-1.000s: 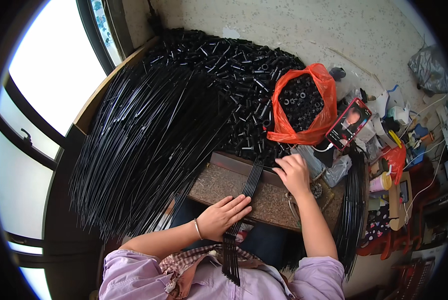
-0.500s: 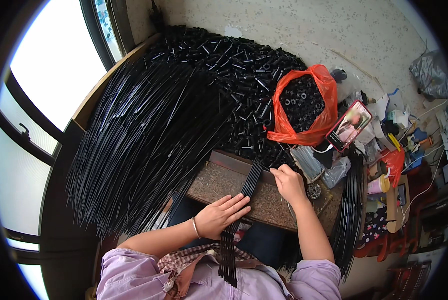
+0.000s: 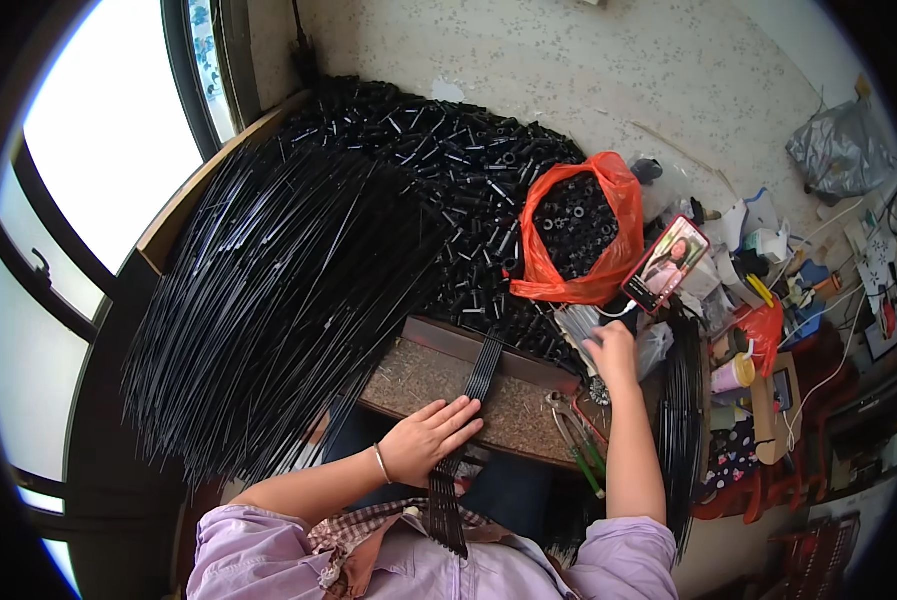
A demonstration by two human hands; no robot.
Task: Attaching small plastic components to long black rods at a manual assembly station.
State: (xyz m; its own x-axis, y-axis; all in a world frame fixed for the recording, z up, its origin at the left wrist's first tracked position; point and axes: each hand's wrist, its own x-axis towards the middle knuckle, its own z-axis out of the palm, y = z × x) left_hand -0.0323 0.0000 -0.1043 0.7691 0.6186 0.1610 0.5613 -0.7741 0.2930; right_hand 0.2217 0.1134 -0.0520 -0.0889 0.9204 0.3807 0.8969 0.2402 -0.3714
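My left hand (image 3: 436, 438) lies flat with its fingers stretched out over a row of thin black rods (image 3: 484, 368) side by side. The rods cross the speckled brown work board (image 3: 408, 375), with their far ends by a dark raised strip (image 3: 448, 335) and their near ends hanging over my lap. My right hand (image 3: 613, 352) is lifted at the right, its curled fingers beside a pack of thin grey sticks (image 3: 578, 328); blur hides whether anything is between them. Below it are green-handled pliers (image 3: 581, 448) and a small round metal piece (image 3: 598, 390).
A large heap of long black rods (image 3: 268, 320) fills the left. Behind are piled short black tubes (image 3: 438, 150) and a red plastic bag (image 3: 608, 290) of black rings. A phone (image 3: 668, 262), a cup (image 3: 733, 374) and more black rods (image 3: 678, 420) stand right.
My right hand has left the far end of the rods and moved right and up to the grey sticks, uncovering the pliers. My left hand still lies on the rods.
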